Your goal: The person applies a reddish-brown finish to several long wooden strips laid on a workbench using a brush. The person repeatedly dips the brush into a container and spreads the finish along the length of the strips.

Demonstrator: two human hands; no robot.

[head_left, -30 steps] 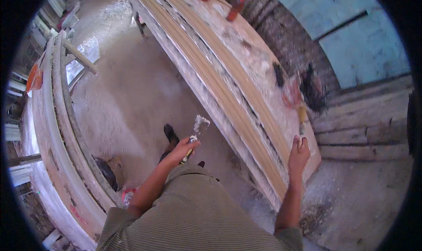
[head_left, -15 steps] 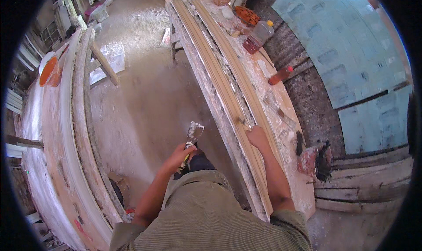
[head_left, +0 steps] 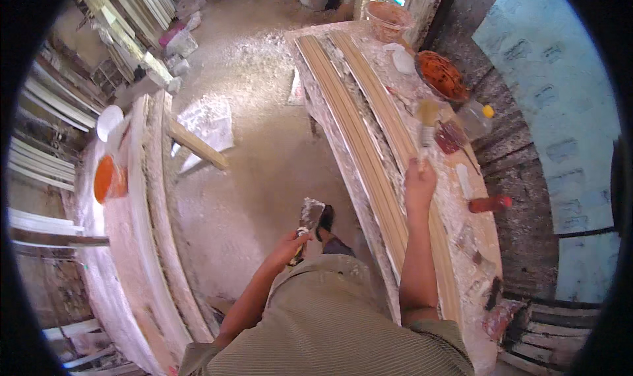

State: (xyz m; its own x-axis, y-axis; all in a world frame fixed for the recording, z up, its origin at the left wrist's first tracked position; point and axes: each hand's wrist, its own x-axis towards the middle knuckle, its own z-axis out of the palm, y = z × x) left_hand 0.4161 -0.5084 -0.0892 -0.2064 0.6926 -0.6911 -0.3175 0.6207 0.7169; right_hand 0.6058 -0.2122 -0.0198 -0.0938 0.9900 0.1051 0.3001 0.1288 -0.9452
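L hand [head_left: 288, 247] closed on putty knife [head_left: 307, 219], held low over floor beside counter [head_left: 475, 244]. R hand [head_left: 420, 180] closed on paintbrush [head_left: 427, 122], bristles up, above wood mouldings [head_left: 369, 152] on counter. Further back: red-stained bowl [head_left: 440, 75], plastic bottle [head_left: 476, 117].

Olive-green ribbed, corduroy-like shirt, short sleeves ending above the elbows. Both forearms bare. Left hand [head_left: 288, 247] and right hand [head_left: 420, 180] ungloved. One dark shoe [head_left: 325, 219] visible below.
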